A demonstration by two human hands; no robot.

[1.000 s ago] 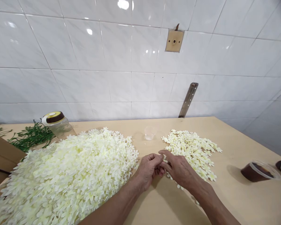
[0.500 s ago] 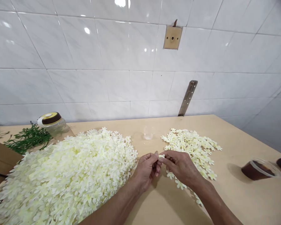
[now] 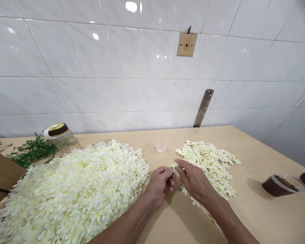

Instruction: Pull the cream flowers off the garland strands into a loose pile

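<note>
A big heap of cream fabric flowers (image 3: 73, 189) fills the left of the tan table (image 3: 256, 217). A smaller, flatter pile of the same flowers (image 3: 210, 162) lies to the right. Between them my left hand (image 3: 161, 183) and my right hand (image 3: 193, 181) meet fingertip to fingertip. Together they pinch one small cream flower (image 3: 174, 166) just above the table, at the near left edge of the small pile. Both hands have their fingers curled in a pinch.
A small clear cup (image 3: 162, 145) stands behind the hands. A jar with a brown and yellow lid (image 3: 59, 135) and green plastic stems (image 3: 32, 150) lie at the back left. A brown tub (image 3: 279, 184) sits at the right; a cardboard box (image 3: 2, 174) at the left edge.
The hands have stayed together between the piles. The flower in the fingertips has come up into view, and my right fingers have stretched forward over it.
</note>
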